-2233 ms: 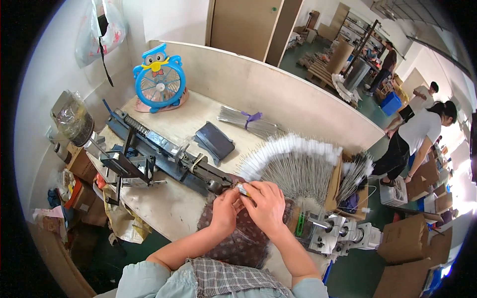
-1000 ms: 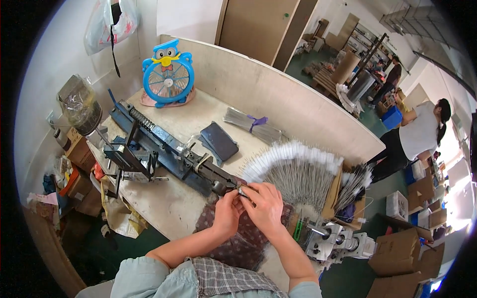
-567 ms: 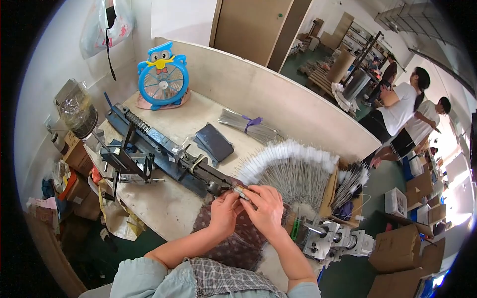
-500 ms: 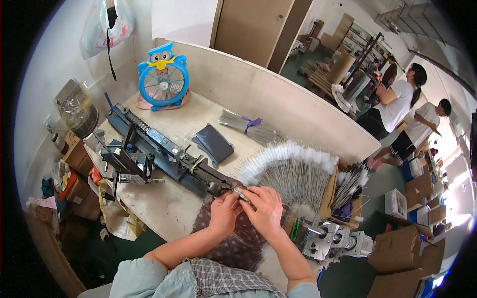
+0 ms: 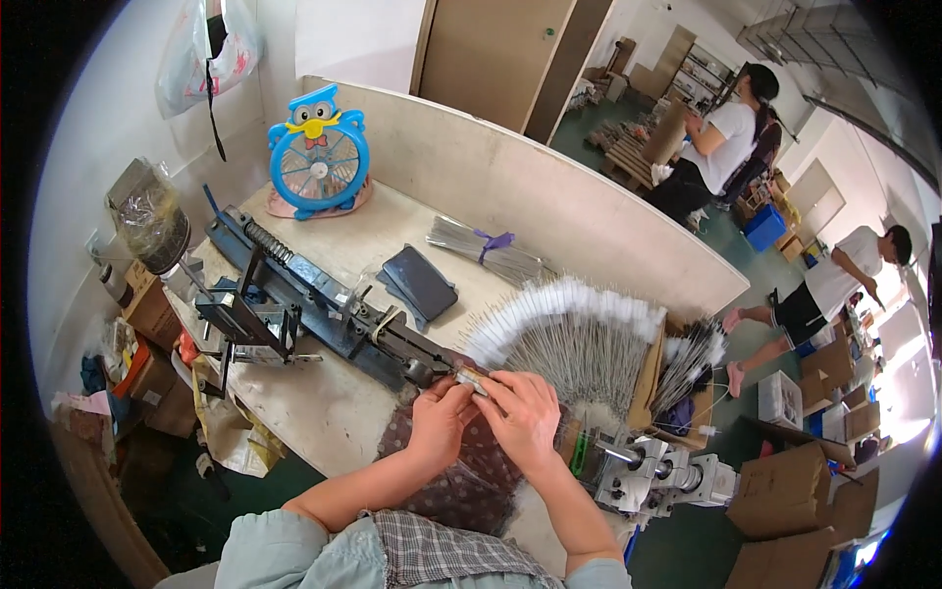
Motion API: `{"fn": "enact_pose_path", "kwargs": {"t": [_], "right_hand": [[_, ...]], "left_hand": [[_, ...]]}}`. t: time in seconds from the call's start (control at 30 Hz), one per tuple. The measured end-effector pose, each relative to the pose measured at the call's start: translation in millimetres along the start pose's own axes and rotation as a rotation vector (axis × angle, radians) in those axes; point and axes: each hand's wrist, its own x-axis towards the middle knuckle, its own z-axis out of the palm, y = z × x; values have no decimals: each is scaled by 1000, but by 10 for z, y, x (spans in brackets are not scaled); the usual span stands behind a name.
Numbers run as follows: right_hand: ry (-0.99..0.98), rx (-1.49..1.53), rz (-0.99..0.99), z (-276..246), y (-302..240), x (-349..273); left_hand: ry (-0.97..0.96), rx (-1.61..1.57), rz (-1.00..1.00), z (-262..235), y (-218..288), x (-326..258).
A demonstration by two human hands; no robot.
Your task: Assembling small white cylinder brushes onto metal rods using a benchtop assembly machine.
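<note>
At the near end of a long black bench machine (image 5: 329,309), my two hands work close together. My right hand (image 5: 523,417) is closed, with its fingertips on a small pale and brownish piece (image 5: 471,378) whose kind I cannot make out. My left hand (image 5: 439,424) pinches right beside it, thumb and fingers pressed together. Whatever sits between the left fingers is hidden. Beneath the hands lies a brown dotted cloth (image 5: 471,491). A fan of thin wire brushes (image 5: 579,353) with white tufted ends spreads just beyond my right hand.
A purple-tied wire bundle (image 5: 481,250), a dark phone (image 5: 422,280) and a blue cartoon fan (image 5: 319,167) rest on the table. A silver machine part (image 5: 667,478) stands right of my right forearm. Behind the low partition (image 5: 549,177) are people (image 5: 731,137) and cardboard boxes (image 5: 780,491).
My hands stay at the machine's end with only slight finger shifts. Beyond the partition, one person has moved left, and another has stepped to the right with legs apart.
</note>
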Motion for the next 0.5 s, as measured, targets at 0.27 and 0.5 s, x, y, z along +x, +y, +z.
{"fn": "enact_pose_path", "kwargs": {"t": [0.27,0.5], "right_hand": [[-26,-23,-3,3,21,7],[-8,1,40,-166,-24,67]], "left_hand": [[8,33,-2,-41,8,26],[-19,114,-5,-70,3,73]]}}
